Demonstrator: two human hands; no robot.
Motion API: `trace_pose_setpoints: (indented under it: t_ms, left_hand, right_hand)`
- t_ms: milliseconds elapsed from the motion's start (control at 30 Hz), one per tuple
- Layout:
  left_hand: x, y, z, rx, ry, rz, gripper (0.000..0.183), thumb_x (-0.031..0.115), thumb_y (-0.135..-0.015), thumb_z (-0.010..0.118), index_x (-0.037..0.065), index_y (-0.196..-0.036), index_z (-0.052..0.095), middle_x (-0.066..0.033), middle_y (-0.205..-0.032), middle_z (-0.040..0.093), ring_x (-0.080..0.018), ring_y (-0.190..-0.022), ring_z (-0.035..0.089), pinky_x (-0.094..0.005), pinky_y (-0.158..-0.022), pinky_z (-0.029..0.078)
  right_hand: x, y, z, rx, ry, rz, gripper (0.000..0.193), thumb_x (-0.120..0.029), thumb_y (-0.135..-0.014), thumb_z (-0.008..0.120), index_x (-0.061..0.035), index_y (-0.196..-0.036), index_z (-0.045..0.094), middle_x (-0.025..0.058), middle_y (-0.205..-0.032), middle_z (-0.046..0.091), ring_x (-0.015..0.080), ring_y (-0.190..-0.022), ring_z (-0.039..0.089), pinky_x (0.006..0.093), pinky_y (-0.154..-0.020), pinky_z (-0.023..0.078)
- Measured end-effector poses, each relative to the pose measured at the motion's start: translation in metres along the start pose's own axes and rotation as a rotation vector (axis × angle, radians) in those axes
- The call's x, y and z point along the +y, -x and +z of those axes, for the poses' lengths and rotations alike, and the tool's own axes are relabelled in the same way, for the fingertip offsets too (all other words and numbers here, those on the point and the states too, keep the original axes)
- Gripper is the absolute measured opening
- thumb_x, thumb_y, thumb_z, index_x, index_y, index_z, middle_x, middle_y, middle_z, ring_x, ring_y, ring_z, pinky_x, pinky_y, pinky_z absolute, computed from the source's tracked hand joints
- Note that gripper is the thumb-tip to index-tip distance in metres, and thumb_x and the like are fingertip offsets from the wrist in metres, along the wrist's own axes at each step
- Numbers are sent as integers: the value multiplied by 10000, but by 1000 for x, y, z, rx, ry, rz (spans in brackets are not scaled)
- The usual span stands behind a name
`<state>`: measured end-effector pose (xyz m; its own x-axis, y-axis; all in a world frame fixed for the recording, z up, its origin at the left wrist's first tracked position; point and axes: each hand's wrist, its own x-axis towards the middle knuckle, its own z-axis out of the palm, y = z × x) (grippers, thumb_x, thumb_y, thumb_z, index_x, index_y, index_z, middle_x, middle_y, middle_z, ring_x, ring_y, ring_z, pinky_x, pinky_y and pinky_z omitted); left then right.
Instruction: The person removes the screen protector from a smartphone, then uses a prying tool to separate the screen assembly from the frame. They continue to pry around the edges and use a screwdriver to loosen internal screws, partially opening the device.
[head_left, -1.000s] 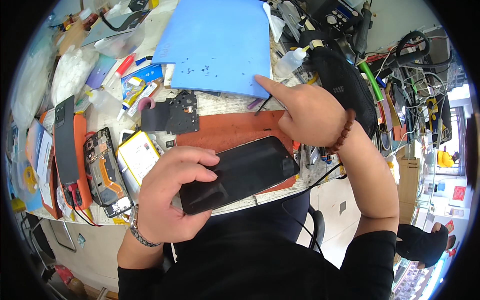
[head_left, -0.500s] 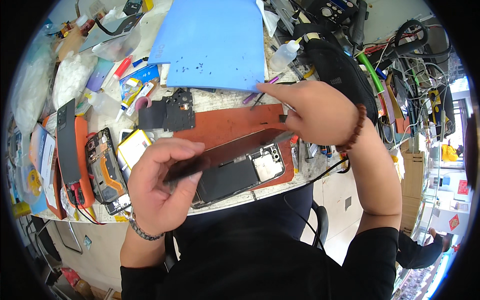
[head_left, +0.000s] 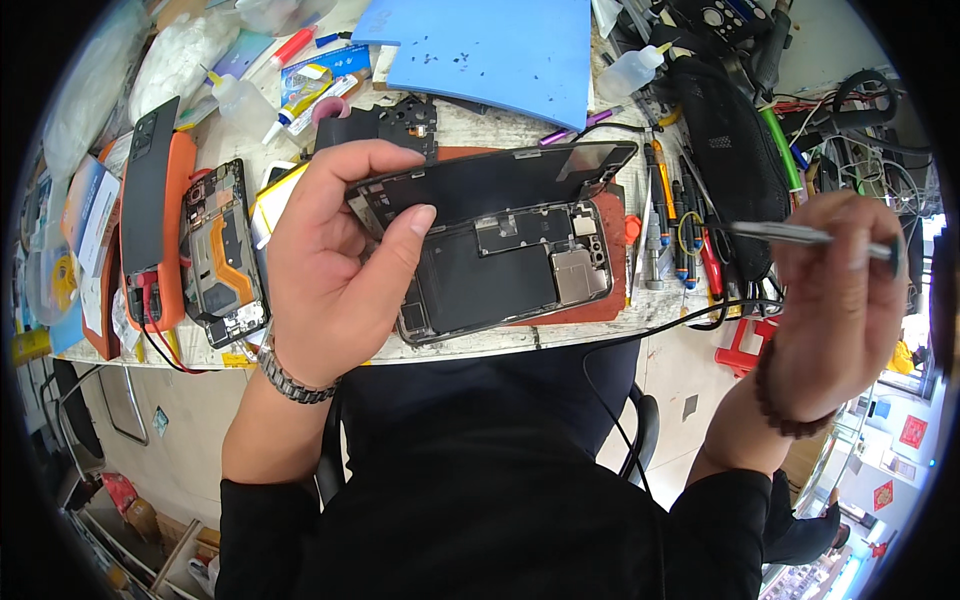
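An opened phone lies in front of me, its body (head_left: 490, 285) showing a black battery and metal shields. My left hand (head_left: 325, 250) grips the left end of the phone's screen (head_left: 500, 188) between thumb and fingers. That screen is tilted up along the body's far side, with its inner face toward me. Out to the right, above the table's edge, my right hand (head_left: 835, 300) is closed around a slim silver screwdriver (head_left: 785, 233). The tool points left, well apart from the phone.
Beneath the phone lies a reddish-brown mat (head_left: 617, 260). A blue pad (head_left: 490, 60) with dark flecks is behind it. Another opened phone (head_left: 222, 250) and an orange device (head_left: 160, 215) stand at left. Several screwdrivers (head_left: 665, 200), a black pouch (head_left: 725, 150) and a cable (head_left: 680, 322) lie at right.
My right hand has swung from beside the screen out to the right, where the screwdriver now shows plainly. The screen is raised higher, exposing more of the phone's inside. The view has shifted.
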<state>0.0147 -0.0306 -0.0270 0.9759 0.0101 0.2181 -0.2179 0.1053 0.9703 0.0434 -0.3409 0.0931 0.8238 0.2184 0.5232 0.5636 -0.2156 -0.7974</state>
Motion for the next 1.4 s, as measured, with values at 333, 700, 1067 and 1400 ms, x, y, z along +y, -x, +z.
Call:
trace_pose_setpoints:
  t_ms: [333,700,1067,1400]
  left_hand:
    - [-8,-3,-1,-7,26,75,428,-130,-1003,671,-35,-1406,561,-84,-1274,637,-95,-1101,631,-233,-903,526]
    - [-10,-5,-1,9,-43,107,445,-105,-1008,693,-35,-1423,549,-78,-1201,686,-44,-926,641,-178,-744,492]
    - [-13,-5,-4,-3,-89,163,457,-109,-1003,698,-36,-1429,550,-86,-1226,683,-39,-921,638,-169,-733,495]
    - [-9,-6,-5,-17,-29,112,468,-84,-1018,660,-62,-1469,536,-115,-1375,639,-114,-1187,627,-223,-931,512]
  right_hand:
    - [34,25,73,-213,237,82,359,154,-1011,631,-7,-1262,431,97,-1038,619,130,-931,636,296,-883,551]
    - [37,16,79,-249,249,24,381,169,-982,658,-3,-1255,456,73,-1035,599,133,-937,642,271,-872,531]
    - [36,8,80,-307,281,-5,377,176,-955,673,2,-1235,490,79,-1044,630,123,-919,629,261,-853,530]
    - [24,-23,80,-512,543,-144,212,73,-959,741,3,-1140,655,48,-933,689,86,-798,672,219,-693,521]
